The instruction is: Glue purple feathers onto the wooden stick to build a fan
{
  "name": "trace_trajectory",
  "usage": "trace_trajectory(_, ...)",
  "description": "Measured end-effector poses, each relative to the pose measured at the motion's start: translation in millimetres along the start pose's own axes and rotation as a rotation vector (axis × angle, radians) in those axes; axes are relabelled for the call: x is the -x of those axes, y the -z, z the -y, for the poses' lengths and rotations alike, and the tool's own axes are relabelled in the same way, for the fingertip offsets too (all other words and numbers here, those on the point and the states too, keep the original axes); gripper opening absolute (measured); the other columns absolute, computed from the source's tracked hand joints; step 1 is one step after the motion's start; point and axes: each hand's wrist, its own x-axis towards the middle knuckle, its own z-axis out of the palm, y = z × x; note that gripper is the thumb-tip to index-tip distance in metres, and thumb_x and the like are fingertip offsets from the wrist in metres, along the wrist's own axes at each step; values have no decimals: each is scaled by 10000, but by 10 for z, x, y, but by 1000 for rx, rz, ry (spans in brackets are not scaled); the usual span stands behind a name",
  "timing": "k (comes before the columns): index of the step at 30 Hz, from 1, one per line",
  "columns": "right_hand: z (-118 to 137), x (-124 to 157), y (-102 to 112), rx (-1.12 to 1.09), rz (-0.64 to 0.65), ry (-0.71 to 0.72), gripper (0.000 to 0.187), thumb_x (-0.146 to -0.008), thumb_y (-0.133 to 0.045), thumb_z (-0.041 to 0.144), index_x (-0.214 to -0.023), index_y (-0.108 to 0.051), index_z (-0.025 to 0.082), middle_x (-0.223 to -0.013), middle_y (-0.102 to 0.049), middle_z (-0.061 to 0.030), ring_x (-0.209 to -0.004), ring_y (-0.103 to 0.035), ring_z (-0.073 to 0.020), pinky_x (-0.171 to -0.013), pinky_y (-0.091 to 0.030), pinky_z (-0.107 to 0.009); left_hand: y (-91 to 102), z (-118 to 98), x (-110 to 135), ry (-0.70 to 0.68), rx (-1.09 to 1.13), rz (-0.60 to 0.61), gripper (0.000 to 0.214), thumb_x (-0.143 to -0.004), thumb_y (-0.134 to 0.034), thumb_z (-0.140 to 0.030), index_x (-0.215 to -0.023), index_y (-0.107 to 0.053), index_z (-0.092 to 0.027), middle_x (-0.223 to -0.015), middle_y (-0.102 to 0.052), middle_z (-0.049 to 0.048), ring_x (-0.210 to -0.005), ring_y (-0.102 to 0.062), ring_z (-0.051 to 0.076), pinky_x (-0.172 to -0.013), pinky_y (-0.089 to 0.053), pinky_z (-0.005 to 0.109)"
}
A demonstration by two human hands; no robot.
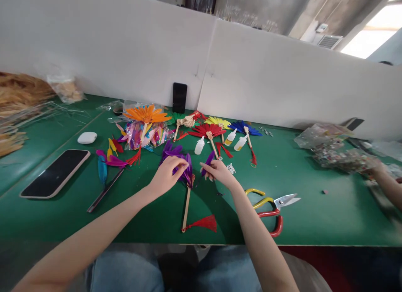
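My left hand is closed, thumb and forefinger pinched at the purple feathers of a small feather fan. Its wooden handle points toward me, with a red tassel at the end. To the right, my right hand grips a loose purple feather between thumb and fingers, apart from the fan. Behind my hands lie a red feather fan, a blue one and an orange one. Beyond my right hand are small white glue bottles.
Yellow-and-red-handled scissors lie beside my right forearm. At left are a phone, a white earphone case, tweezers and loose coloured feathers. Another person's hand reaches toward plastic bags at right.
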Motion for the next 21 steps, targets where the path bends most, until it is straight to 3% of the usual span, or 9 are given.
trace_trajectory(4,-23,-106,-34,-21,95,-36,386,-782,-540,511,-622,-490,163,-535,-632,-21,-356,-457,-51,-335,-304,-158,62,68,470,-81,-104,79,209,-879,-456,-259,-1042,-576,-205,-1012,-615,52,-1006,-524,184,-897,-405,350)
trace_trajectory(7,-50,-148,-99,-64,117,-49,332,-765,-575,485,-713,-489,168,-545,-638,-11,-343,-439,-48,-333,-287,-156,90,69,648,-139,-164,140,279,-877,-459,-222,-1145,-534,-210,-1126,-593,56,-1114,-481,191,-951,-380,358)
trace_trajectory(10,-101,-166,-132,-94,106,-21,319,-748,-601,464,-768,-507,161,-545,-631,2,-337,-428,-45,-344,-301,-160,96,36,658,-220,-193,214,354,-884,-447,-216,-1236,-472,-200,-1229,-548,65,-1201,-425,193,-984,-358,355)
trace_trajectory(16,-153,-189,-140,-50,60,11,321,-700,-651,454,-683,-549,150,-528,-598,10,-328,-422,-47,-339,-323,-180,47,-6,532,-473,-271,451,500,-898,-425,-326,-1364,-322,-176,-1386,-392,93,-1309,-288,217,-1045,-282,372)
trace_trajectory(19,-143,-191,-165,-26,-29,-1,305,-678,-676,429,-781,-580,158,-514,-590,28,-305,-399,-52,-310,-302,-182,19,11,514,-583,-286,496,479,-897,-423,-343,-1351,-351,-208,-1409,-354,86,-1314,-281,215,-1066,-249,373)
trace_trajectory(21,-138,-188,-181,4,-64,-3,317,-676,-676,424,-828,-587,161,-506,-585,35,-297,-395,-55,-301,-299,-183,12,26,515,-560,-297,487,487,-899,-418,-332,-1362,-333,-207,-1408,-353,84,-1320,-267,216,-1075,-232,380)
